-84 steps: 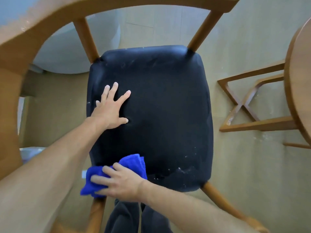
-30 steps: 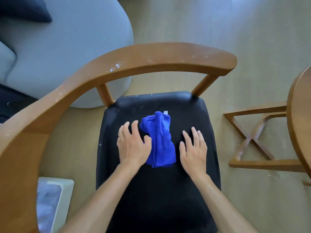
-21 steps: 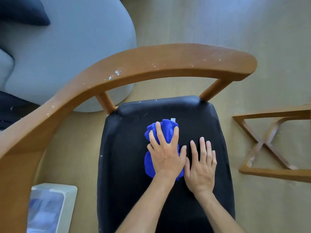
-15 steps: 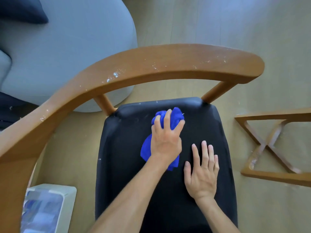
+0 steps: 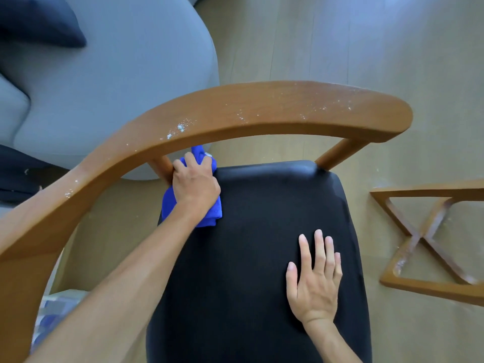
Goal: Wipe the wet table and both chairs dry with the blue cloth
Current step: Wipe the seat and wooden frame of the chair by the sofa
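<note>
A wooden chair with a black padded seat (image 5: 262, 218) fills the view from above. Its curved backrest rail (image 5: 262, 113) carries white droplets and specks. My left hand (image 5: 195, 183) grips the bunched blue cloth (image 5: 209, 218) at the seat's far left corner, beside the left back post (image 5: 162, 166). The cloth's top pokes up past my fingers under the rail. My right hand (image 5: 314, 279) rests flat on the seat's right side, fingers straight and spread.
A grey sofa (image 5: 104, 74) with a dark cushion (image 5: 39, 22) stands behind the chair at the left. An X-shaped wooden table base (image 5: 424, 237) lies on the floor at the right. A white box (image 5: 52, 310) sits at the lower left.
My left hand took the cloth from mid-seat and slid it to the far left corner by the back post. My right hand stayed flat on the seat's right side.
</note>
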A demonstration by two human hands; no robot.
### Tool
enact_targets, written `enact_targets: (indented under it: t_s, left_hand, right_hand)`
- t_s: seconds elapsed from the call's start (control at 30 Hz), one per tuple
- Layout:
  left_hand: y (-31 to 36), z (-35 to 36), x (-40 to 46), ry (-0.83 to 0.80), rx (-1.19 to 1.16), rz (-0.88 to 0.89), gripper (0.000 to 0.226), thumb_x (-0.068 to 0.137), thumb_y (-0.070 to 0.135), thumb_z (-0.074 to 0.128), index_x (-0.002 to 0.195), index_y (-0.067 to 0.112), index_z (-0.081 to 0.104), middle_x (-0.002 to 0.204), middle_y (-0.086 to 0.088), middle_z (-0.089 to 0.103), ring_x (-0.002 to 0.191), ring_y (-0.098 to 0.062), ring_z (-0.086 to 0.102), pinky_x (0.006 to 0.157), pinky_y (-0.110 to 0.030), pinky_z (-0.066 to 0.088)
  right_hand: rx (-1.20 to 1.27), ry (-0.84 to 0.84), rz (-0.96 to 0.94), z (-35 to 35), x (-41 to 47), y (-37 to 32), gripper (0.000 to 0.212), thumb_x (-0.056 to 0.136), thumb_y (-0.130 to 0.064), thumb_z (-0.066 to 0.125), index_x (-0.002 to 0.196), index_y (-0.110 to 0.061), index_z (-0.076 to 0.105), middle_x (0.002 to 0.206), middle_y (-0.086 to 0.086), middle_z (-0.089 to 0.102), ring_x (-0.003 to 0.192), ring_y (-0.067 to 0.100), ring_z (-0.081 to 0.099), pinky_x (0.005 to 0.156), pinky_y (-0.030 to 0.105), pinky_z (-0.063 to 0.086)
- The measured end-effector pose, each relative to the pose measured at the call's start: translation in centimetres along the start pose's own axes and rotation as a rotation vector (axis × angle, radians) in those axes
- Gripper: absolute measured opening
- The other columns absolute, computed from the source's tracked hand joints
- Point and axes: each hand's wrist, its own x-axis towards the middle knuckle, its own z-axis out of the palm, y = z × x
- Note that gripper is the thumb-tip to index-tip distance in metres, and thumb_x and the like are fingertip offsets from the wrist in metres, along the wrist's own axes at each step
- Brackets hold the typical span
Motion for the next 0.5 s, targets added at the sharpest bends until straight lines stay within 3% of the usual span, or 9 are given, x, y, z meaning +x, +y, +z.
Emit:
enact_targets:
  t_s: [0.1, 0.3, 0.43, 0.5]
  left_hand:
    - [2.3, -0.1, 0.6, 0.022, -0.082, -0.116, 0.044, 0.086, 0.016, 0.047, 0.129, 0.017, 0.052, 0.118, -0.019, 0.048, 0.099, -0.036, 0.044, 0.087, -0.039, 0.034]
    - [13.1, -0.6, -3.9, -0.011, -0.276, 0.213, 0.039, 0.082, 0.015, 0.051, 0.12, 0.017, 0.059, 0.132, -0.019, 0.049, 0.098, -0.037, 0.047, 0.087, -0.042, 0.041]
    - [7.3, -1.0, -5.0, 0.014, -0.294, 0.15, 0.033, 0.075, 0.009, 0.061, 0.107, 0.014, 0.068, 0.129, -0.02, 0.054, 0.093, -0.04, 0.052, 0.073, -0.043, 0.049]
    - [4.0, -1.0, -6.7, 0.059, -0.314, 0.097, 0.035, 0.073, 0.006, 0.065, 0.107, 0.013, 0.069, 0.128, -0.022, 0.055, 0.094, -0.042, 0.053, 0.078, -0.045, 0.05]
  right_hand:
    - [-0.008, 0.013, -0.004, 0.4, 0.1, 0.2, 0.059, 0.091, -0.038, 0.037, 0.146, -0.017, 0.033, 0.157, 0.014, 0.024, 0.146, 0.034, 0.02, 0.118, 0.049, 0.014]
    - [0.021, 0.036, -0.014, 1.0, 0.0, 0.6, 0.06, 0.091, -0.037, 0.036, 0.147, -0.017, 0.032, 0.157, 0.013, 0.024, 0.146, 0.033, 0.02, 0.118, 0.048, 0.012]
    - [0.033, 0.023, -0.011, 0.8, 0.0, 0.7, 0.059, 0.09, -0.037, 0.036, 0.145, -0.017, 0.034, 0.157, 0.013, 0.025, 0.145, 0.033, 0.021, 0.118, 0.048, 0.013]
    - [0.039, 0.013, -0.005, 0.7, -0.1, 0.6, 0.059, 0.09, -0.038, 0.035, 0.145, -0.017, 0.035, 0.157, 0.013, 0.024, 0.145, 0.033, 0.02, 0.118, 0.048, 0.012]
